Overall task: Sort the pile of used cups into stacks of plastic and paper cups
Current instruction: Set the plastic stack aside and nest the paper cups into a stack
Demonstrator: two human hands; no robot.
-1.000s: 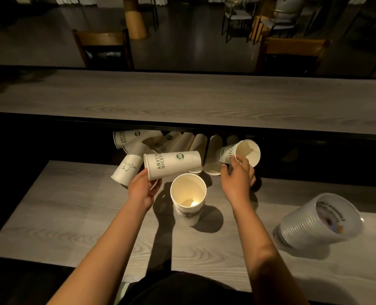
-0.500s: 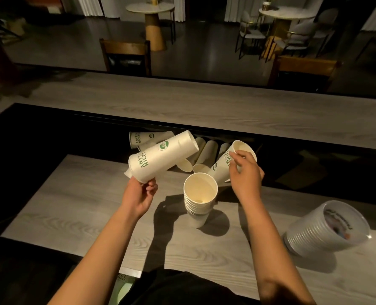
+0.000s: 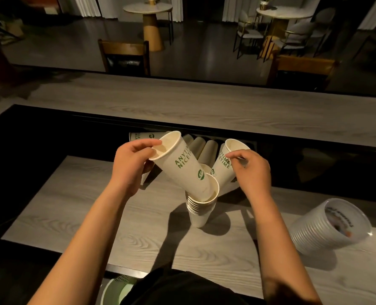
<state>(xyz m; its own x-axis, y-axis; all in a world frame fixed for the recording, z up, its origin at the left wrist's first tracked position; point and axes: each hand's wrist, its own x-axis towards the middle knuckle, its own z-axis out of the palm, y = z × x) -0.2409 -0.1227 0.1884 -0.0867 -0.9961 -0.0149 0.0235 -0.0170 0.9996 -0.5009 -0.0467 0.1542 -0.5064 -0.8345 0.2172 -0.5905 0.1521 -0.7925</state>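
Note:
A stack of white paper cups (image 3: 201, 208) stands upright at the middle of the wooden table (image 3: 72, 208). My left hand (image 3: 131, 166) grips the rim of a paper cup with green lettering (image 3: 182, 164); that cup is tilted, its base inside the stack's top cup. My right hand (image 3: 251, 172) holds a second lettered paper cup (image 3: 223, 166) by its rim, just right of the stack. Several more paper cups (image 3: 202, 147) lie on their sides behind. A stack of clear ribbed plastic cups (image 3: 330, 227) leans at the right.
A raised wooden counter (image 3: 182, 108) runs across behind a dark recess. Wooden chairs (image 3: 125, 56) and round café tables (image 3: 148, 9) stand beyond it. A green and white round object (image 3: 118, 289) shows at the near table edge.
My left hand turned its cup from lying sideways to base down and lowered the base into the stack. My right hand lifted its cup off the pile toward the stack.

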